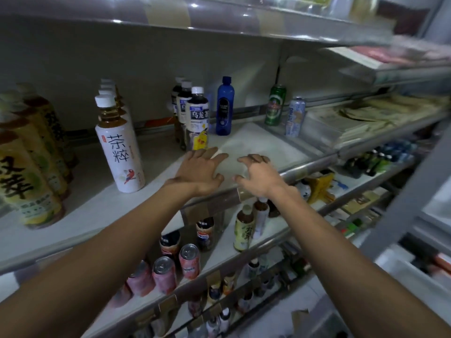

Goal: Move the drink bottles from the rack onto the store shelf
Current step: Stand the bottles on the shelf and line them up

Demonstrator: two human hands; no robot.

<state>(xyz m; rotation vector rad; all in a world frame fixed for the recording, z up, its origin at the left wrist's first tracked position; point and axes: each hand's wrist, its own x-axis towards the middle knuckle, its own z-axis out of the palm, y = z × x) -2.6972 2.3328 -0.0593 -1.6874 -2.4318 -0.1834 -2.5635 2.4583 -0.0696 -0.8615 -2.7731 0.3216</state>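
White shelf board [256, 142] lies bare in the head view, straight ahead of both hands. The left hand [199, 170] is over the front edge with its fingers spread, holding nothing. Just beside it, the right hand [258, 175] has loosely bent fingers and is also empty. Bottles already stand upright here: the dark-labelled bottles [197, 118] just beyond the left hand, a blue bottle [225, 106] farther back, a white tea bottle [119, 147] to the left. The rack is out of sight, so I cannot tell which hand is nearer the next bottle.
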